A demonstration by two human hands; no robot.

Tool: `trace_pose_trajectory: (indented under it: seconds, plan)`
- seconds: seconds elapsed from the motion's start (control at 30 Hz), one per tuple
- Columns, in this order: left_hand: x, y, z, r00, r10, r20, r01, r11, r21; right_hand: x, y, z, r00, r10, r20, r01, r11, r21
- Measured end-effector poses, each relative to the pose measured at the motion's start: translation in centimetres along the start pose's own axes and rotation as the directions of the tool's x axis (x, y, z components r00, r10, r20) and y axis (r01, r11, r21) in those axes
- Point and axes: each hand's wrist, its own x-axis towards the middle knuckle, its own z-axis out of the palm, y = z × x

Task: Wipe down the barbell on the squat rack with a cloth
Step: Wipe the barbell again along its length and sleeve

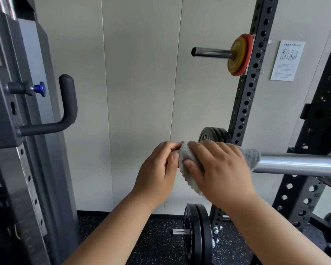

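The cloth (187,157) is wrapped round the end of the bar (294,163) at 6 o'clock and gripped by the right hand (222,169); its edge is pinched by the left hand (157,169).

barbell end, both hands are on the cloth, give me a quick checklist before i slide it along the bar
1. Wrap: cloth covers the barbell end: ok.
2. Tip: left hand holds the cloth there: ok.
3. Grip: right hand curls round the cloth on the bar: ok.
4. Path: bare sleeve to the right carries no plates: ok, as far as the view shows.
5. Support: bar seated on the squat rack: cannot tell, the support sits at the frame edge.
6. Grime on the sleeve: cannot tell.
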Motion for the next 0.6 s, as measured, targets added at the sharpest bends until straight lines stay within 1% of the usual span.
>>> trace_pose_trajectory:
  seconds: [0.1, 0.2, 0.27, 0.33, 0.4, 0.5, 0.53, 0.6]
  plan:
    - [-0.4, -0.2, -0.7, 0.999, 0.028, 0.037, -0.030, 0.998, 0.060, 0.3, 2.1, -0.5, 0.989, 0.147, 0.015, -0.146, 0.989, -0.039]
    - [-1.1, -0.2, -1.2, 1.000, -0.009, 0.023, 0.007, 0.996, 0.084, 1.1, 1.1, -0.1, 0.963, 0.264, -0.060, -0.269, 0.956, -0.119]
    - [-1.6, 0.1, -1.4, 0.999, -0.035, -0.015, 0.036, 0.996, 0.077, 1.8, -1.0, 0.3, 0.968, 0.243, -0.067, -0.249, 0.962, -0.110]
    - [-1.8, 0.4, -1.7, 0.999, -0.051, -0.003, 0.051, 0.996, 0.075, 2.2, -3.5, 0.9, 0.988, 0.155, -0.023, -0.156, 0.986, -0.064]
    - [-1.9, 0.4, -2.3, 0.994, -0.084, 0.074, 0.078, 0.994, 0.075, 2.0, -4.7, 1.2, 0.997, 0.077, 0.001, -0.077, 0.996, -0.037]
    - [-2.2, 0.8, -3.5, 0.977, -0.111, 0.180, 0.095, 0.991, 0.095, 1.5, -2.9, 0.4, 0.999, -0.030, 0.016, 0.030, 0.999, -0.015]
    - [-2.1, 1.0, -3.9, 0.972, -0.108, 0.210, 0.088, 0.991, 0.100, 1.3, -1.8, 0.2, 1.000, -0.018, 0.017, 0.018, 1.000, -0.020]
    - [-2.2, 1.2, -4.4, 0.964, -0.115, 0.242, 0.089, 0.989, 0.118, 1.2, -0.2, -0.1, 0.996, 0.091, -0.010, -0.091, 0.994, -0.054]
